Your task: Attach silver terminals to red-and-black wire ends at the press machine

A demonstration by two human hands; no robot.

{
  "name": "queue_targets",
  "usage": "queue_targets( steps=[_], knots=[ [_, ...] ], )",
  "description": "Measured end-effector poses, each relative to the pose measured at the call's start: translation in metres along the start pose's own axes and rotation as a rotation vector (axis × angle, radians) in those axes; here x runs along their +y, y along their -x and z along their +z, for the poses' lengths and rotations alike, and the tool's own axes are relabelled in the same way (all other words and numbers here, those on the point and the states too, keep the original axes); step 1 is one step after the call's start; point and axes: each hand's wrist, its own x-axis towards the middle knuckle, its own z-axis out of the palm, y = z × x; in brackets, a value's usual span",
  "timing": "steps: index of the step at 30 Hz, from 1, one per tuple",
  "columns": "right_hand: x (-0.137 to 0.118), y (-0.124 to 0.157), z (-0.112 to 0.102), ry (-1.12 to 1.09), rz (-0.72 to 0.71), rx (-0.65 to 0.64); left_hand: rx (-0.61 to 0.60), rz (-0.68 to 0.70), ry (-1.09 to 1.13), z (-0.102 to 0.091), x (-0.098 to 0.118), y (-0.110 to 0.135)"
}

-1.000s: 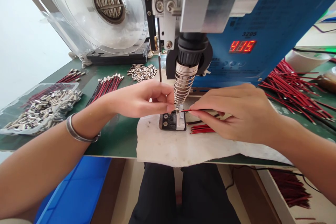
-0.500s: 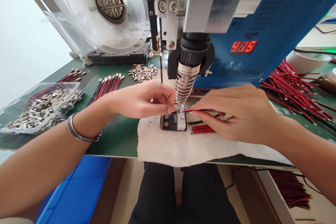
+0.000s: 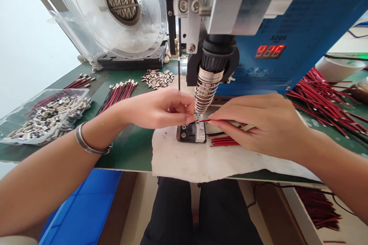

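Observation:
My left hand (image 3: 161,108) is pinched shut at the small black fixture block (image 3: 186,133) under the machine's spring-wrapped tip (image 3: 206,90); what its fingertips hold is too small to name. From the right, my right hand (image 3: 258,122) pinches a thin red wire (image 3: 204,120) and holds its end at the metal slot of the fixture. A few more red and black wires (image 3: 224,142) lie under that hand on the white cloth (image 3: 201,160).
A blue machine (image 3: 301,26) with a red number display (image 3: 270,51) stands behind. A clear reel (image 3: 115,11) is at back left. Metal sleeves fill a clear tray (image 3: 43,116), with another heap (image 3: 158,78) and finished wires (image 3: 117,92) nearby. Loose red wires (image 3: 324,99) lie right.
Both hands stay at the fixture. The view has shifted slightly, and the red display's reading has changed.

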Motion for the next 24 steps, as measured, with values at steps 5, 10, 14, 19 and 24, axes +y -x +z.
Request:
queue_targets(
  steps=[5, 10, 14, 19, 24],
  knots=[
    [0.0005, -0.0006, 0.0022, 0.000, 0.005, 0.003, -0.010, -0.010, -0.008, 0.0007, 0.0006, 0.0000],
    [0.0010, -0.0003, 0.0035, 0.004, 0.008, 0.010, -0.002, -0.010, 0.013, 0.0021, -0.0005, 0.0004],
    [0.0002, -0.0003, 0.0029, 0.006, 0.016, 0.002, -0.016, -0.010, 0.026, 0.0013, -0.0003, 0.0007],
    [-0.0010, -0.0003, 0.0030, 0.003, 0.016, 0.002, -0.029, -0.017, 0.045, 0.0000, 0.0003, 0.0005],
    [-0.0005, -0.0002, 0.0045, 0.000, 0.025, 0.003, -0.027, 0.001, 0.047, 0.0005, -0.0020, 0.0003]
  ],
)
